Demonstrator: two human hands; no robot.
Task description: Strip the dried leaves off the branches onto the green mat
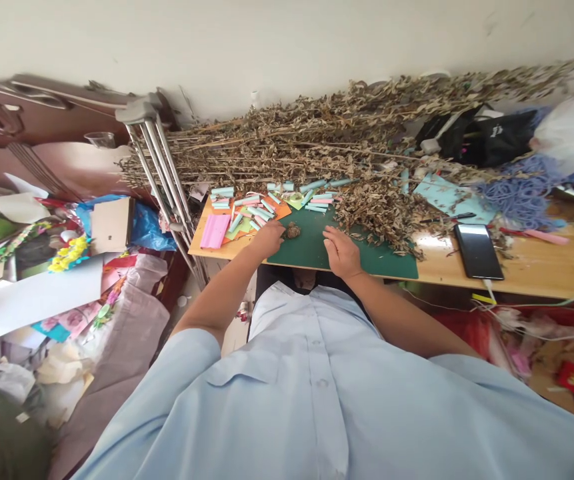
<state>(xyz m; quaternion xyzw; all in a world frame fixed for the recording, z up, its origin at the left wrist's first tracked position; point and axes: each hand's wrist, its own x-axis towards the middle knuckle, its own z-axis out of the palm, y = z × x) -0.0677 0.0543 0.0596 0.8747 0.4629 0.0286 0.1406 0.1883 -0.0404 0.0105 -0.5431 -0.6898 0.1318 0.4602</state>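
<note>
My left hand point(267, 241) rests at the left part of a dark green mat point(311, 248), its fingers curled together. What may be inside them is hidden. Right beside its fingertips lies a small clump of crumbled dried leaves point(293, 231). My right hand point(341, 253) lies on its edge at the middle of the mat, fingers stretched out and holding nothing. Behind and to the right of it spreads a loose pile of dried leaves point(381, 213). Small pale blue and pink paper rolls point(261, 212) lie beyond my left hand, near a pink stack of paper point(215, 231).
Long dried leafy stalks point(287, 143) cover the table's back. To the right are a phone point(479, 251) with a cable, a pen point(449, 218), light blue paper point(454, 198) and a tangle of blue cord point(521, 193). Metal crutches point(164, 173) lean at the table's left end.
</note>
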